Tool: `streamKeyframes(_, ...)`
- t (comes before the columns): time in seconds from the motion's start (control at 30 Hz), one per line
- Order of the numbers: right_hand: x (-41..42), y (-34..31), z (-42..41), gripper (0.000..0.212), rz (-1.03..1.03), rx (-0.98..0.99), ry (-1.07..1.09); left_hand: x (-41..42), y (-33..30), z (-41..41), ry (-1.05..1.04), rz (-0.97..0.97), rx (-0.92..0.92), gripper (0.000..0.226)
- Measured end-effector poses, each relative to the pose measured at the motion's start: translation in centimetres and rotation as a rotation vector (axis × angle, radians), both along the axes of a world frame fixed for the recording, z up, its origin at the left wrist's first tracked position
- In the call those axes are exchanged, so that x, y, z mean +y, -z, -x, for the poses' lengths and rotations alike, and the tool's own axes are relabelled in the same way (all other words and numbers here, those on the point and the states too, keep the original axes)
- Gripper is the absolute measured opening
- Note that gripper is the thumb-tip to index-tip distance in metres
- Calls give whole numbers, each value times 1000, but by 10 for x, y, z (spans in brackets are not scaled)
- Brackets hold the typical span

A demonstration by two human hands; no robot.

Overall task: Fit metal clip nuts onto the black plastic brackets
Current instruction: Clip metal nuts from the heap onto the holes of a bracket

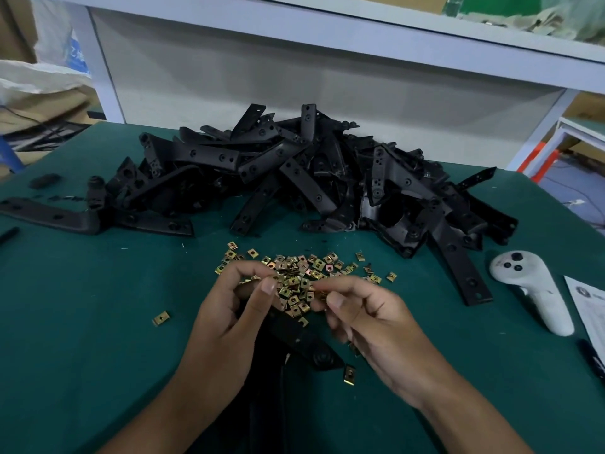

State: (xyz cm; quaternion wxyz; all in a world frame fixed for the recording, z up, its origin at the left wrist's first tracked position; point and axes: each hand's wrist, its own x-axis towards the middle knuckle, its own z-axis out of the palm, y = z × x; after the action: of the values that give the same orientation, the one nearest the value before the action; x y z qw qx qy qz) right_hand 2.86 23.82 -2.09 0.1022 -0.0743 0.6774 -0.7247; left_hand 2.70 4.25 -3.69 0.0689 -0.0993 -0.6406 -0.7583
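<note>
Under a grey shelf (pixel 327 24) — green mat (pixel 82 306) — heaped brackets (pixel 294 172).

Brackets (pixel 294 178) black; clip nuts (pixel 296 276) brass-gold; table cover (pixel 82 306) dark green; handheld controller (pixel 530 290) off-white with black buttons

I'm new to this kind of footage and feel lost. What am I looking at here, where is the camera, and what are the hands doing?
There is no machine here: a person works with bare hands, filmed by a camera worn on the head, looking down. On the green table lies a big heap of black plastic brackets and, nearer, a small pile of brass-coloured clip nuts. The left hand holds one bracket low in front. The right hand pinches a clip nut at its fingertips. A white controller lies at the right.
</note>
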Motion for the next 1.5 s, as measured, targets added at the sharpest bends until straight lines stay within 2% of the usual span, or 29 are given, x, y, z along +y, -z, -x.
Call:
streamKeyframes(0.1, -1, 0, 0, 21, -11, 4, 19, 1, 0, -2, -12, 17, 17, 8)
streamKeyframes(0.3, -5, -3, -4, 16, -152, 87, -42, 1, 1, -3, -89, 169, 141, 11)
streamKeyframes(0.8, -7, -2, -7, 14, -201, 129, -76, 1, 4, -1, -107, 148, 176, 7)
streamKeyframes(1.13, -7, -8, -8, 15, -178, 64, -119, 2, 3, -2, -127, 167, 199, 8)
streamKeyframes(1.27, -9, -7, -10, 17, -152, 67, -87, 2, 2, -2, -114, 168, 180, 9)
streamKeyframes(1.4, -12, -5, -11, 9, -85, 45, -53, 3, 0, -3, -159, 185, 170, 8)
streamKeyframes(1.5, -14, -4, -11, 14, -72, 28, -27, 3, -1, -4, -200, 202, 161, 13)
